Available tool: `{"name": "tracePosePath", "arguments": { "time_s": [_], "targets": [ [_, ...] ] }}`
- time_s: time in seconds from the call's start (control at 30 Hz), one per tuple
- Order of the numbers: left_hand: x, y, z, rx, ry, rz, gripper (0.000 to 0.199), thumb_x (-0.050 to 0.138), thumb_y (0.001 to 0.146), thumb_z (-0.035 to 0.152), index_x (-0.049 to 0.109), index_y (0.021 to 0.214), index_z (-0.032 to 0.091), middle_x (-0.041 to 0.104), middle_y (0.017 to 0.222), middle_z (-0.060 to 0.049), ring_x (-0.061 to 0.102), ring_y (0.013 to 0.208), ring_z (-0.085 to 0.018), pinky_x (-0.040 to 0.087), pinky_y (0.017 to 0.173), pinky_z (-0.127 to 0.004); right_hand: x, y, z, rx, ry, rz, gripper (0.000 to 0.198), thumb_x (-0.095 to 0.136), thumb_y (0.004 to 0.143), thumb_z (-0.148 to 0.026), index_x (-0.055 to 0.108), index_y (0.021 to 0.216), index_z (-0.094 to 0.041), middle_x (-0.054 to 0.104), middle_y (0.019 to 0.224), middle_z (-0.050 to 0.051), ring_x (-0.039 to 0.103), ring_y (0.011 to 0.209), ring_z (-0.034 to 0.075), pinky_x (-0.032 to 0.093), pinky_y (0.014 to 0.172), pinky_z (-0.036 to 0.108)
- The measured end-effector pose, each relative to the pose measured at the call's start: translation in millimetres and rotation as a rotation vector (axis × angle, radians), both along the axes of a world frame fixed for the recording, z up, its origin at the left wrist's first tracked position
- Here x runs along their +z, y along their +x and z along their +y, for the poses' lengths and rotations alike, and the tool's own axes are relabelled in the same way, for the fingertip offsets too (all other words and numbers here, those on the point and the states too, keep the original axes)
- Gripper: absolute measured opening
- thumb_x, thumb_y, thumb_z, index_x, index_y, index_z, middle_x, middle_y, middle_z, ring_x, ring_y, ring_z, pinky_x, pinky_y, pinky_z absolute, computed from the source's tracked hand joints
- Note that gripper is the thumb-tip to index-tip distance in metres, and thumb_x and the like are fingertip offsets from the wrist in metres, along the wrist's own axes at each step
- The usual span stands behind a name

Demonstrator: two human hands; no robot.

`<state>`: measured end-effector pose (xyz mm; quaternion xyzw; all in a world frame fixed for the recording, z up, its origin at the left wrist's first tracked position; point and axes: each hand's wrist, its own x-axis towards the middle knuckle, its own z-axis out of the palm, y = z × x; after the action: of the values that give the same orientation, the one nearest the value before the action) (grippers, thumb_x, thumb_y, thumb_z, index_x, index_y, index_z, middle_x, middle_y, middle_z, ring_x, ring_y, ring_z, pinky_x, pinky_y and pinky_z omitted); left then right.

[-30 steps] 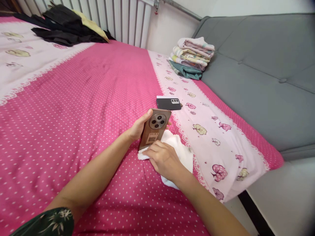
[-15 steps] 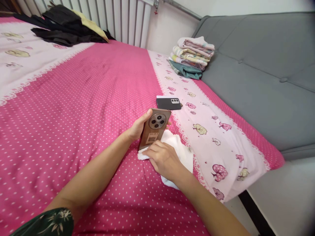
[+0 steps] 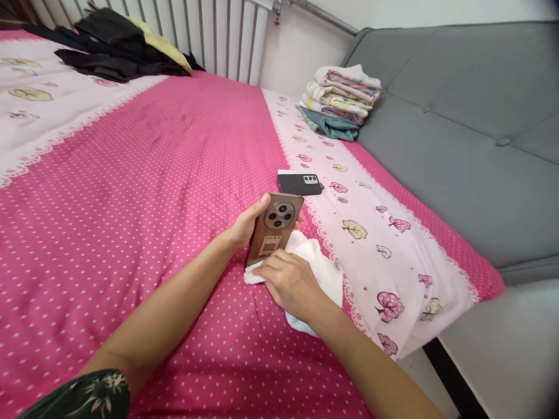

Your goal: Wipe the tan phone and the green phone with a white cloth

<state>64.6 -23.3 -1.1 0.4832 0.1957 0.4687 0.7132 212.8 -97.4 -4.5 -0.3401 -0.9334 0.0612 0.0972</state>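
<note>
A gold-brown smartphone [image 3: 271, 230] stands tilted upright in the middle of the view, its back with a round camera ring and a label facing me. My left hand [image 3: 247, 224] is closed around its upper part, thumb on the left edge and fingertips showing at the right edge. My right hand [image 3: 290, 282] grips a white cloth [image 3: 321, 265] and presses it against the phone's lower edge. The rest of the cloth spreads over the bed beneath and to the right of that hand. The phone's screen side is hidden.
Beyond the held phone, a black smartphone [image 3: 299, 184] lies face down on the pink dotted bedspread [image 3: 174, 157]. Folded cloths are stacked [image 3: 340, 102] by the grey headboard [image 3: 449, 122]. Dark clothes [image 3: 113, 46] lie at the far left near the white radiator [image 3: 209, 35].
</note>
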Motion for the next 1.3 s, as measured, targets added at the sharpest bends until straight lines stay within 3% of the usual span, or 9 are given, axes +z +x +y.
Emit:
{"name": "tracePosePath", "arguments": {
  "time_s": [1.3],
  "targets": [
    [0.9,0.1,-0.2,0.014,0.007,0.005,0.078,0.047,0.076,0.081,0.07,0.103,0.012,0.074,0.101,-0.016,0.067,0.09,-0.026,0.05,0.079,-0.036,-0.8,-0.9,-0.6,-0.004,0.011,0.002,0.025,0.06,0.085,-0.008,0.073,0.102,-0.022,0.072,0.094,0.004,0.059,0.093,0.02,0.046,0.077,0.032]
  ]
}}
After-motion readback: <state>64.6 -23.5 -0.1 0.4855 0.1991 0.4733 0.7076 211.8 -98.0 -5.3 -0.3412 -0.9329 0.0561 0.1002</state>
